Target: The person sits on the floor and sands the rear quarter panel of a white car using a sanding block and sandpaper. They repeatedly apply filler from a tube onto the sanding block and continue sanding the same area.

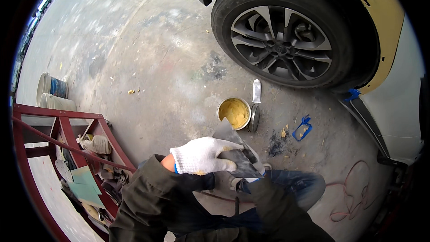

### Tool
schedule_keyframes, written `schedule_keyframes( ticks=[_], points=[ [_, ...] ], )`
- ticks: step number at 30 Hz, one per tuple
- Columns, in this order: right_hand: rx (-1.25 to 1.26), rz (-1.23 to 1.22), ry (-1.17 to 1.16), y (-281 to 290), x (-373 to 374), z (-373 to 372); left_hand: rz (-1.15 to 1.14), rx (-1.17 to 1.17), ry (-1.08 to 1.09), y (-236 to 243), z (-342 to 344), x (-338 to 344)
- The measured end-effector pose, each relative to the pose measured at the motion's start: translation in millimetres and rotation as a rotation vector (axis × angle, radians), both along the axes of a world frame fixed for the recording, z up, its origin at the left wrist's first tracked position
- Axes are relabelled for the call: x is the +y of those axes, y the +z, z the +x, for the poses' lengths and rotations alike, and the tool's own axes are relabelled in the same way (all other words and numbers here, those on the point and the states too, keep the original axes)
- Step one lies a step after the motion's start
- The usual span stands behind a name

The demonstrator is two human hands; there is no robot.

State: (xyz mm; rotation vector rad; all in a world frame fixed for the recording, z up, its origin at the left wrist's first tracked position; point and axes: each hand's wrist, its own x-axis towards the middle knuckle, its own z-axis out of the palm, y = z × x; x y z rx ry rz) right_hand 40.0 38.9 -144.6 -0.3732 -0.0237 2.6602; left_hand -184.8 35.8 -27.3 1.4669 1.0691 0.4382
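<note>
My left hand (204,156), in a white knit glove, is closed on a flat grey putty spreader (242,165) in front of my body. A lighter grey blade (227,130) sticks out beyond the fingers, toward the tin; I cannot tell whether it is a separate spreader. My right hand lies mostly behind the spreader, with only a little white glove and blue cuff showing, so its fingers are hidden. Just past the blade stands an open tin (222,115) of yellow putty (234,111). Its round lid (254,118) leans at its side, and a white tube (256,91) lies beyond.
A car wheel (281,47) and a body panel with yellow filler (387,31) rise at the right. Blue tape (302,128) lies on the concrete floor, near a reddish hose (347,197). At left stand a red metal rack (67,139) with sanding supplies and buckets (58,88).
</note>
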Motion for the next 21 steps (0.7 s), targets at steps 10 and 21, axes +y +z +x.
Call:
schedule_keyframes(
  ticks=[10, 21],
  points=[
    [-0.814, 0.361, -0.041, -21, 32, -3, -0.097, 0.238, -0.075, 2, -1, -3],
    [-1.96, 1.996, 0.661, -140, 139, -78, 0.05, 0.137, -0.146, 7, 16, 0]
  ],
)
